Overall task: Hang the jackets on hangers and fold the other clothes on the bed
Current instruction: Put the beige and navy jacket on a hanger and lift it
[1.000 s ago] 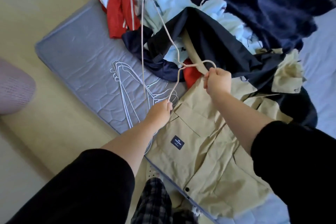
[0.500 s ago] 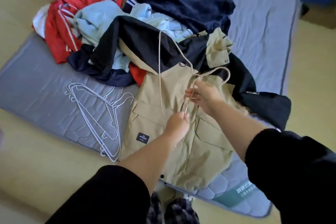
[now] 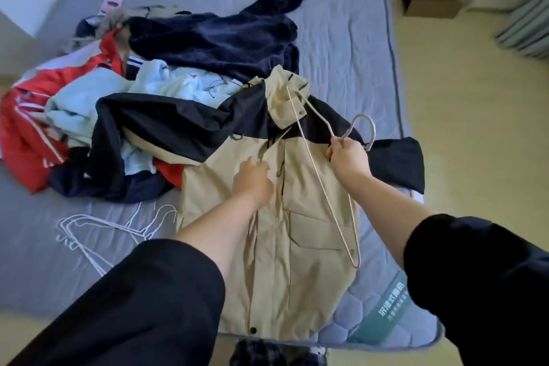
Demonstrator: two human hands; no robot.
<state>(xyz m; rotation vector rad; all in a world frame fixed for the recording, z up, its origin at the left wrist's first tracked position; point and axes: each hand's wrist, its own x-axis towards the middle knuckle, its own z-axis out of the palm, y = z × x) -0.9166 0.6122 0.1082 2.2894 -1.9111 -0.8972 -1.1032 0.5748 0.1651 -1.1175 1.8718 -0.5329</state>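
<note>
Grips 1 hanger point(image 3: 325, 189) by the neck under its hook with right hand point(image 3: 349, 157), fingers clenched round wire, over beige jacket point(image 3: 312, 232) spread flat at near edge of bed point(image 3: 341, 24). Rests left hand point(image 3: 252, 181) on jacket front by zipper; cannot tell if pinching fabric. Has spare hangers point(image 3: 89, 226) lying left of jacket, clothes pile point(image 3: 89, 92) behind
</note>
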